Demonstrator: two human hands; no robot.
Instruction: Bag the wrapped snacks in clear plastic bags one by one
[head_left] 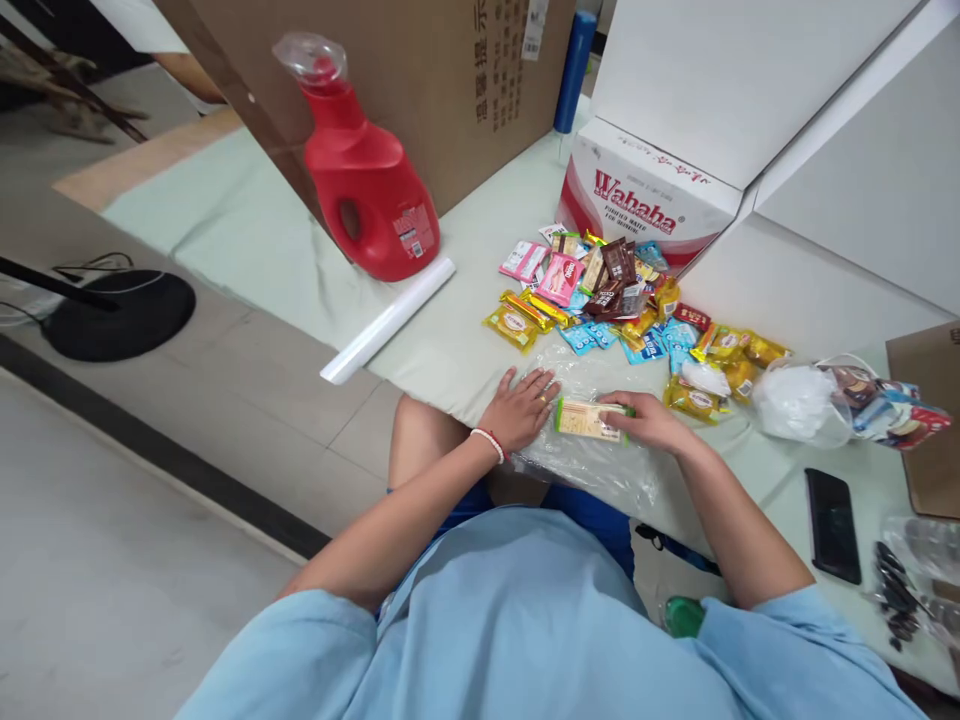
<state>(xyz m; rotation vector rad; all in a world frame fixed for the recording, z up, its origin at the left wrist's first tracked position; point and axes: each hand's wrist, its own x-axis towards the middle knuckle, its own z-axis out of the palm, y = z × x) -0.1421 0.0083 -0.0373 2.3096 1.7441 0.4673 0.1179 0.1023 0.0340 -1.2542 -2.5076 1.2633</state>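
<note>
My left hand [519,407] lies flat with fingers spread on a clear plastic bag [600,462] at the table's near edge. My right hand [651,420] grips a small green-and-cream snack packet [587,419] over the same bag. Beyond the hands lies a spread of several small snack packets [600,290] in pink, brown, yellow and blue.
A red detergent jug [371,190] and a white roll [390,320] sit at the left. A Wahaha carton [645,200] stands behind the snacks, with a large brown box [450,80]. A white plastic bag [799,402], a black phone [832,525] and dark seeds [896,600] lie on the right.
</note>
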